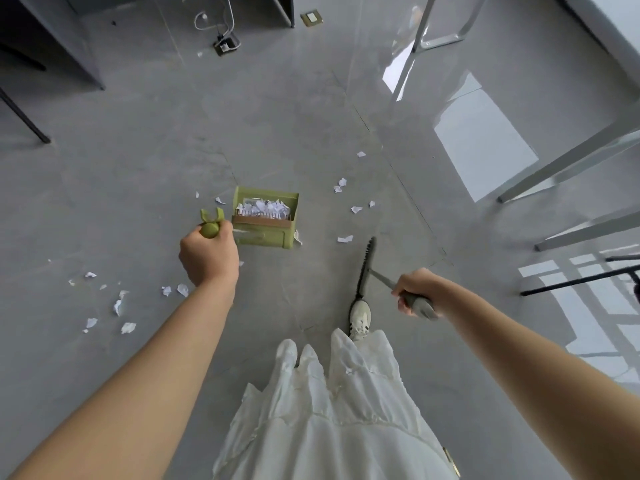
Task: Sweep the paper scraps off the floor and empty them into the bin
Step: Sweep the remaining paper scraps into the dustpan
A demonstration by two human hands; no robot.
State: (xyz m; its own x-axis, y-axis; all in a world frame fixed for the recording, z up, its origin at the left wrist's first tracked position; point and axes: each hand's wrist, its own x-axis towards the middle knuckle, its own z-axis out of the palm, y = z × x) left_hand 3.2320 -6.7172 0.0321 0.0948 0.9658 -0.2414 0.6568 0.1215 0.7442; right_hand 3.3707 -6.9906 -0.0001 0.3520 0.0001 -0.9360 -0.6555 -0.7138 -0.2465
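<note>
Left hand (207, 252) curled round green dustpan (265, 216) handle, right hand (414, 292) gripping broom (365, 268), handle mostly hidden

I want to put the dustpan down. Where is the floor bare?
Bare floor lies beyond the dustpan, toward the floor socket. Scraps crowd the floor beside the left hand and between dustpan and broom.
</note>
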